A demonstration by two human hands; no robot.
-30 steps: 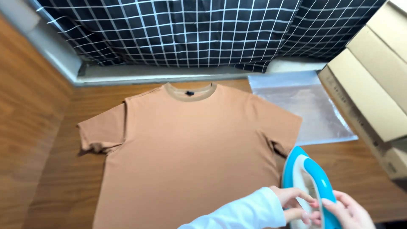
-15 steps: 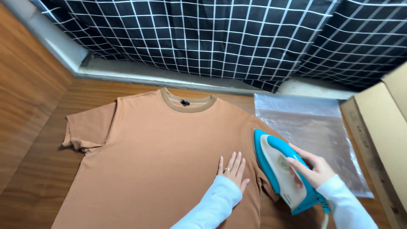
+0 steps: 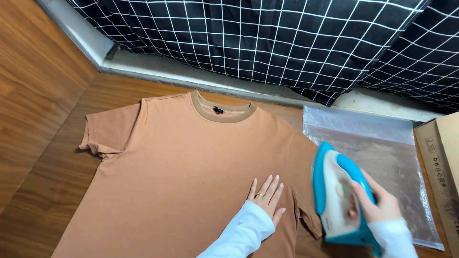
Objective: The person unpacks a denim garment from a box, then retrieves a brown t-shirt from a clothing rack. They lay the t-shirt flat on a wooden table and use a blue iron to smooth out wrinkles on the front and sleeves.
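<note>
A tan t-shirt [image 3: 181,177] lies spread flat on the wooden floor [image 3: 57,191], collar toward the wall. My left hand [image 3: 267,196] rests palm down on the shirt near its right side, fingers together, a ring on one finger. My right hand [image 3: 375,203] grips the handle of a blue and white clothes iron [image 3: 337,196], which stands over the shirt's right sleeve [image 3: 306,215]. Both arms wear white sleeves.
A clear plastic bag [image 3: 382,148] lies on the floor right of the shirt. A cardboard box [image 3: 442,162] stands at the right edge. A dark curtain with a white grid [image 3: 267,43] hangs along the back wall above a pale ledge [image 3: 143,62].
My left hand let go of the iron and moved onto the shirt, where it lies flat. My right hand carried the iron up from the lower edge to the right sleeve.
</note>
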